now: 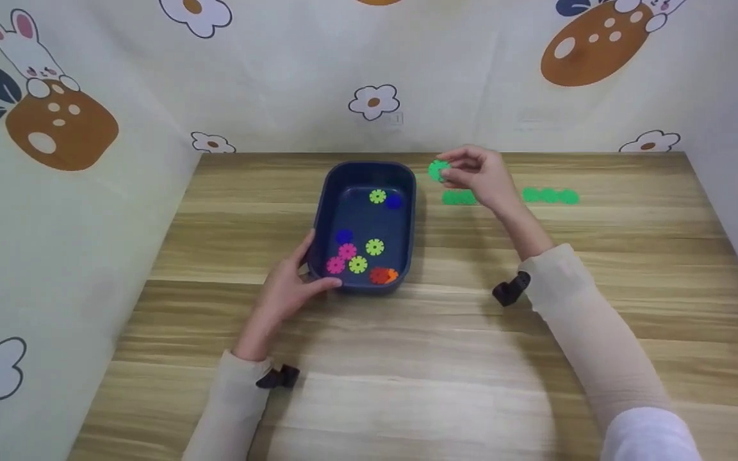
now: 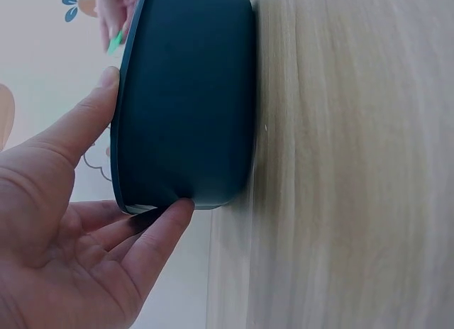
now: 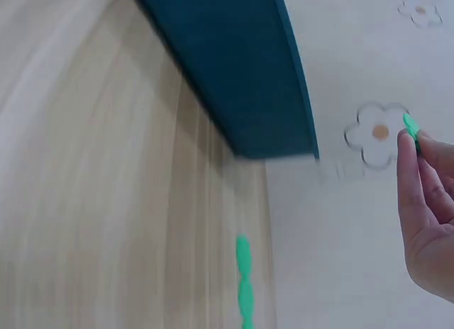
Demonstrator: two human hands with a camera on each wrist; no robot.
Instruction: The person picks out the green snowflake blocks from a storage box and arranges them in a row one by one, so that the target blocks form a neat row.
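Between thumb and fingertips, my right hand [image 1: 487, 179] pinches a green notched plastic disc [image 1: 437, 170], raised off the table just right of the dark blue bin [image 1: 318, 211]. In the right wrist view the same disc [image 3: 411, 125] appears edge-on at the fingertips. My left hand [image 1: 289, 285] grips the bin's near left corner, thumb on the rim and fingers against the outer side, as the left wrist view also shows. Inside the bin lie several notched discs: yellow-green [image 1: 375, 247], pink [image 1: 336, 264], blue [image 1: 344, 237] and red-orange [image 1: 380, 276].
One row of green discs [image 1: 459, 197] lies on the table below my right hand, partly hidden by it. Another green row [image 1: 551, 195] lies farther right. The wood-grain table [image 1: 446, 358] meets a patterned cloth wall [image 1: 292, 83] behind the bin.
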